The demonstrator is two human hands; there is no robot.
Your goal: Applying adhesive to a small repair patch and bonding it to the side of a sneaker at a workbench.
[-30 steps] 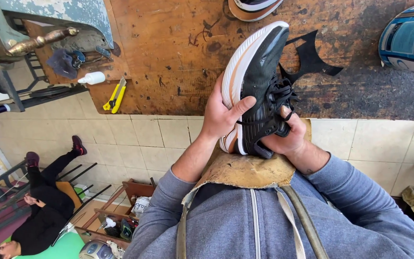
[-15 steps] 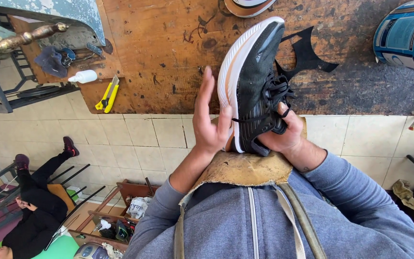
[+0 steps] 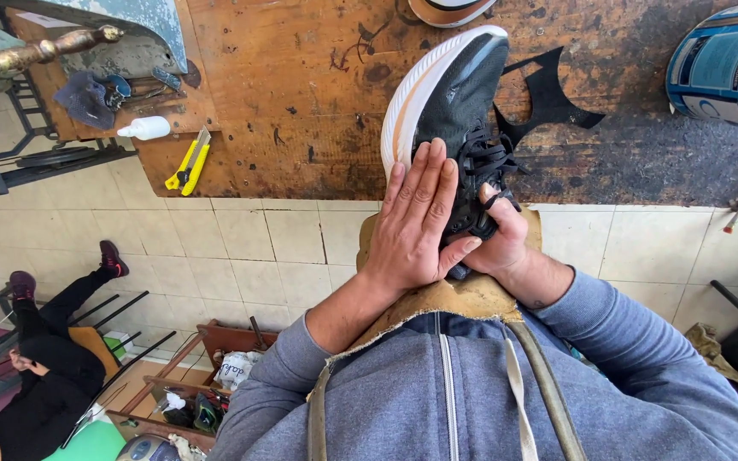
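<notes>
Worn brown workbench (image 3: 301,102) fills the upper part of the frame; pale tiled floor (image 3: 241,248) below it, own blue-sleeved torso at bottom.

Object: black sports shoe (image 3: 459,81) with white sole, middle top of frame, toe pointing up toward the bench, heel down on a tan leather pad (image 3: 463,299) on the lap.

Hands:
- left hand (image 3: 416,222): open and flat, fingers together, palm laid against the shoe's side near the sole edge. Pressing, not gripping.
- right hand (image 3: 499,239): closed on the lace area, one finger hooked through the black laces. Hands touch at the thumbs.

Step in hand (judgement): shoe is braced by the right hand while the left presses or smooths its side wall. Further pressing calls for the right-hand grip to keep the shoe from twisting and for even palm contact along the sole line.

Containers:
- blue can (image 3: 719,64), upper right, lying toward the frame edge; contents not visible.
- small white bottle (image 3: 145,128), upper left on the bench, capped; contents cannot be told.
- wooden crate (image 3: 215,341), lower left on the floor; holds a pale bag and small items too small to identify.

Other: yellow cutter (image 3: 188,162) at the bench edge just below the bottle; blue rag (image 3: 85,98) beside it; black cut-out piece (image 3: 548,102) on the bench just right of the shoe; edge of a second sole (image 3: 450,10) at top. Another person in black (image 3: 44,376) sits lower left, well apart.
</notes>
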